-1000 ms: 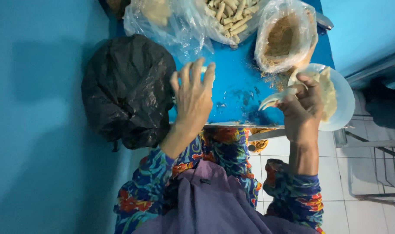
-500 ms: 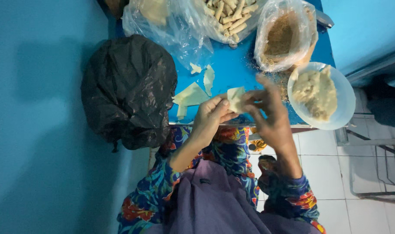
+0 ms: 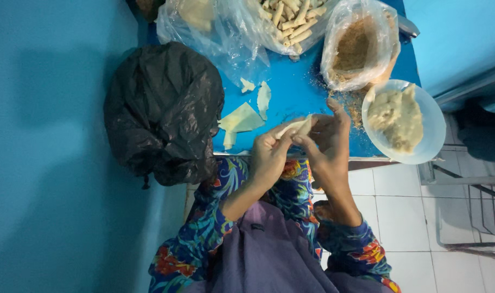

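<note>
The blue counter (image 3: 291,92) is filling the upper middle of the view, and a black plastic bag (image 3: 160,111) is slumping at its nine o'clock edge, the biggest thing on it. At twelve o'clock a clear bag of finished rolls (image 3: 291,21) is lying open, with another clear bag of pale sheets (image 3: 198,16) beside it at eleven. A bag of brown crumbs (image 3: 359,49) is sitting at one o'clock, and a white bowl of pale filling (image 3: 399,116) is resting at three o'clock, hanging over the counter's edge. Loose wrapper pieces (image 3: 242,116) are lying at the counter's centre-left.

Just below centre, the left hand (image 3: 266,157) and the right hand (image 3: 326,144) are meeting together — both are closing their fingers on one small pale wrapper (image 3: 296,126), which is being held above the counter's near edge.

Judging by the heap of rolls, much of the work looks done; judging by the filling in the bowl and the spare sheets, plenty seems left, and this wrapper is not yet rolled shut.

Whether filling is already inside the wrapper is hidden by the fingers. The bags at twelve o'clock are cut off by the frame — their full contents are not showing.
</note>
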